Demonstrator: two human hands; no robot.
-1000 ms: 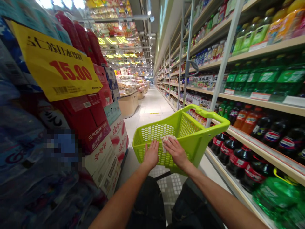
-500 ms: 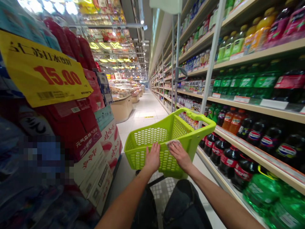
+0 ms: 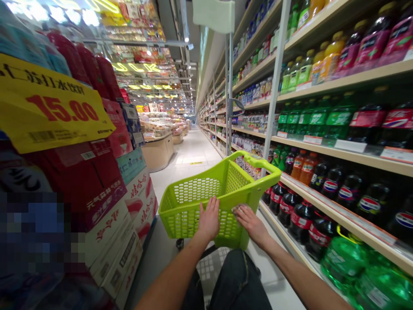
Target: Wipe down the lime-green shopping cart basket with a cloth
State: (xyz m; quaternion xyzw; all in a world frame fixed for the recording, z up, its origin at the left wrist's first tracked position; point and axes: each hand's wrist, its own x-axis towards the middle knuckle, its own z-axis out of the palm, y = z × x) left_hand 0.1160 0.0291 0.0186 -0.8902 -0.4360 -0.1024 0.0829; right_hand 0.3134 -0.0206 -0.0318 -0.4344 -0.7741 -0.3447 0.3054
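Since 1 s ago the R hand (image 3: 252, 223) and its pale cloth (image 3: 237, 208) have shifted back twd the cart's handle (image 3: 273, 171) and down off the rim (image 3: 183, 210), onto the side panel (image 3: 253, 199); L hand (image 3: 209, 219) has also come further back along the rim. View has swung too, so the green cart (image 3: 227, 203) sits further left in it. Clock face on the view, 12 at top: cart at 6, just below ctr, handle end twd 3. L hand at 6, fingers straight, laid on rim & side, clasping nothing. R hand at 5, fingers spread over the cloth, holding it to the panel; can't tell if the thumb pinches it. Shelf (image 3: 322, 143) of bottles at 3, yellow sign (image 3: 54, 103) btwn 9 & 10, drink boxes (image 3: 106, 228) at 8. To rub well, I'd keep the cloth flat under all fingertips w/ even pressure, b/c a loose edge could snag in the holes. Short overlapping strokes, pref. along the panel. L hand should brace firmly, as the cart is on wheels (image 3: 180, 244) & may roll. Refold once grubby.
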